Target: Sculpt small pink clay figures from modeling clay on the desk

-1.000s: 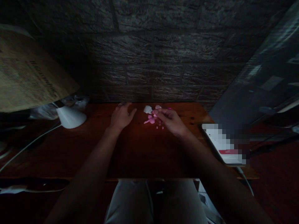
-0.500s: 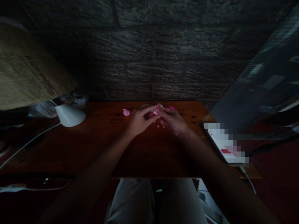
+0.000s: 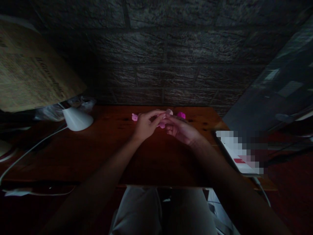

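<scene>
Over the back half of the wooden table, my left hand and my right hand meet at the fingertips. Both are closed in a pinch on a small piece of pink clay, mostly covered by the fingers. Just under the fingers shows another pink lump, partly hidden. Behind the fingertips is a pale pink lump. A bright magenta lump lies beyond my right hand, and a light pink lump sits left of my left hand. All look like soft modelling clay.
A white cone-shaped lamp base with a cable stands at the left under a brown paper shade. Crumpled clear plastic lies behind it. On the right is a device with a blurred screen, plugged into a cable. A brick wall closes the back.
The fingertips have drawn closer together, covering more of the held pink clay. My right hand has turned slightly, and more of the magenta lump shows. The whole view has shifted a little.
</scene>
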Demonstrator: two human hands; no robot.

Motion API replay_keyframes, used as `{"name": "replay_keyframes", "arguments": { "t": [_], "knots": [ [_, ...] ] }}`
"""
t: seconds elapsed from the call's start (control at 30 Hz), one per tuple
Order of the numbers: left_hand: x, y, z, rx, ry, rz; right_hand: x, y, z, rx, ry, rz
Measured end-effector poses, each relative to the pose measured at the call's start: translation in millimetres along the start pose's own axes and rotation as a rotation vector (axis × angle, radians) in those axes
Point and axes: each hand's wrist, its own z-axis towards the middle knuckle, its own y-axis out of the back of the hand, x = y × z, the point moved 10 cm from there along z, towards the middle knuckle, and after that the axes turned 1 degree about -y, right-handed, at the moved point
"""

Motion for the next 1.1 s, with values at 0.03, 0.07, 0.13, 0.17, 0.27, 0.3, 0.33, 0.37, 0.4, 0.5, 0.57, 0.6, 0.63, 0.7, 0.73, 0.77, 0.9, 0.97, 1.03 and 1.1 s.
{"name": "replay_keyframes", "arguments": {
  "t": [0.03,0.07,0.13,0.17,0.27,0.3,0.33,0.37,0.4,0.5,0.57,0.6,0.63,0.7,0.73,0.77,0.9,0.97,1.03,1.1],
  "knots": [
    [0.5,-1.2,0.0,0.008,0.007,-0.017,-0.7,-0.8,-0.2,0.006,-0.01,0.013],
    [0.4,-2.0,0.1,0.012,0.009,-0.036,-0.5,-1.5,-0.4,0.009,-0.013,0.027],
    [-0.7,-3.7,0.3,0.021,0.007,-0.064,2.0,-2.2,-0.6,0.006,0.0,0.044],
    [-0.9,-4.8,0.3,0.029,0.008,-0.071,4.0,-2.1,-0.7,0.001,0.013,0.043],
    [1.8,-6.5,-0.4,0.031,0.023,-0.09,11.0,-0.9,-1.2,-0.013,0.055,0.031],
    [3.8,-7.2,-1.0,0.032,0.033,-0.098,12.8,-0.6,-1.3,-0.01,0.064,0.026],
    [5.9,-8.6,-1.8,0.039,0.043,-0.109,14.3,-0.4,-1.5,-0.003,0.071,0.022],
    [8.0,-10.8,-2.6,0.056,0.053,-0.12,15.5,-0.2,-1.6,0.006,0.077,0.018],
    [9.7,-13.4,-3.6,0.077,0.064,-0.128,16.5,0.0,-1.8,0.016,0.083,0.017],
    [10.7,-17.1,-5.3,0.109,0.081,-0.128,18.3,0.4,-2.4,0.038,0.101,0.012],
    [8.3,-16.2,-5.0,0.105,0.078,-0.12,17.9,1.0,-2.9,0.038,0.101,-0.001],
    [6.6,-15.8,-4.5,0.105,0.074,-0.12,17.5,1.2,-3.0,0.036,0.099,-0.014],
    [5.0,-15.4,-3.8,0.107,0.069,-0.122,17.0,1.3,-3.1,0.033,0.096,-0.027],
    [1.0,-12.8,-2.0,0.096,0.046,-0.109,15.8,0.5,-3.0,0.034,0.089,-0.047],
    [-1.4,-11.1,-1.1,0.088,0.025,-0.091,14.8,-0.1,-2.8,0.037,0.083,-0.052],
    [-3.7,-9.2,-0.2,0.078,0.001,-0.069,13.7,-0.4,-2.4,0.036,0.077,-0.048],
    [-8.4,-6.8,1.0,0.077,-0.066,-0.019,8.4,1.9,-1.1,-0.003,0.043,0.01],
    [-8.1,-7.7,0.9,0.088,-0.075,-0.038,4.7,1.2,-1.3,-0.003,0.007,0.027],
    [-8.3,-7.8,0.9,0.088,-0.082,-0.059,1.8,-1.4,-1.9,0.019,-0.027,0.028],
    [-8.3,-7.9,1.0,0.083,-0.081,-0.073,-0.3,-4.0,-2.7,0.044,-0.055,0.027]
  ]
}}
